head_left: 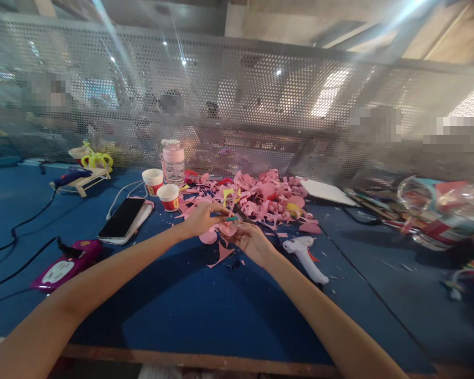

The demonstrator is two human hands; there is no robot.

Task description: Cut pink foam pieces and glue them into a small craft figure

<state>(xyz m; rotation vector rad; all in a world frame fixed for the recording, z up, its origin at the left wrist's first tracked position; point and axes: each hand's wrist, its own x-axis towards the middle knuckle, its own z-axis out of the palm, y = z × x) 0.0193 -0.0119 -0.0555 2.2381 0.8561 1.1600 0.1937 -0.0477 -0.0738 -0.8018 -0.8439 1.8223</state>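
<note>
My left hand [203, 219] is closed in a pinch at a small teal piece [231, 218]; what exactly its fingers grip is too small to make out. Close by on the right, my right hand [255, 243] has its fingers closed on a curved pink cutout [227, 228], palm turned partly up. A thin pink strip rises between the two hands. Below them lie a round pink cutout [208, 236] and a pointed pink scrap [221, 256] on the blue table [205, 316]. Behind the hands spreads a heap of pink cutouts [266, 192].
A white glue gun [307, 258] lies to the right. Leftward are paper cups [168, 198], a phone [122, 218], a magenta power strip [65, 266] and a blue glue gun [71, 178] on a stand. A bottle [174, 162] stands before the perforated metal screen [253, 105].
</note>
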